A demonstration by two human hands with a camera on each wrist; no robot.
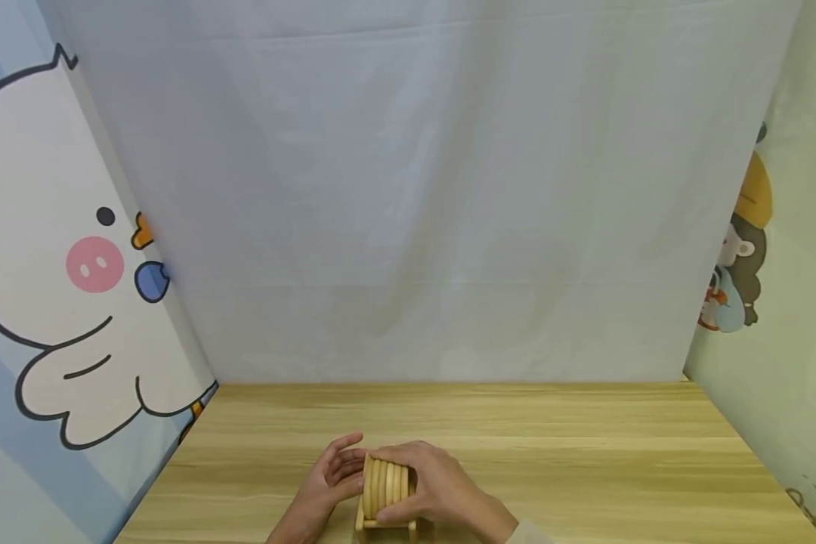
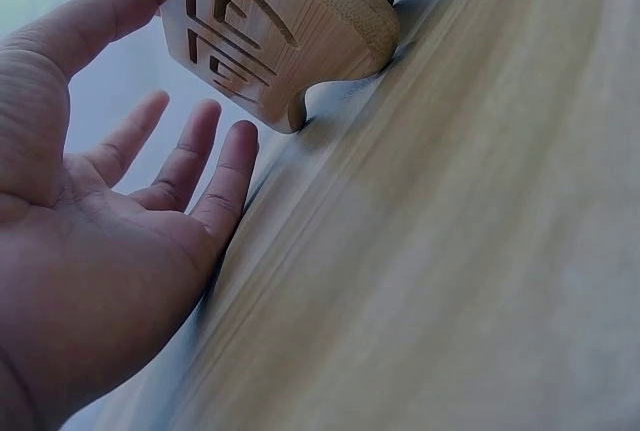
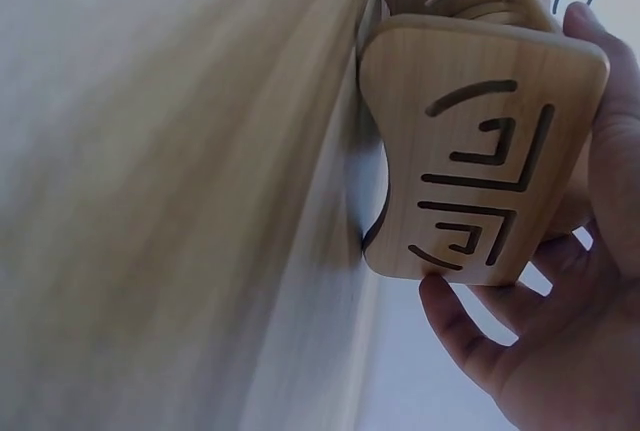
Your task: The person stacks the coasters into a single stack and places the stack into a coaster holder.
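Note:
A bamboo-coloured coaster rack point(image 3: 470, 156) stands on the table, its side panels cut with angular slots. Several round wooden coasters point(image 1: 385, 489) stand on edge side by side in it. My right hand point(image 1: 442, 483) spans the coasters from the right, thumb at the near side and fingers over the far side, gripping them. On the left, my left hand point(image 1: 323, 486) is beside the rack with relaxed, spread fingers; its thumb appears to touch the side panel point(image 2: 235, 31) in the left wrist view. Part of the coasters is hidden behind the panels and the right hand.
The wood-grain table point(image 1: 551, 438) extends behind and to both sides of the rack. A pale grey cloth point(image 1: 415, 189) hangs along its back edge. Cartoon-printed panels flank it, a white bird point(image 1: 47, 189) on the left and a small figure point(image 1: 737, 264) on the right.

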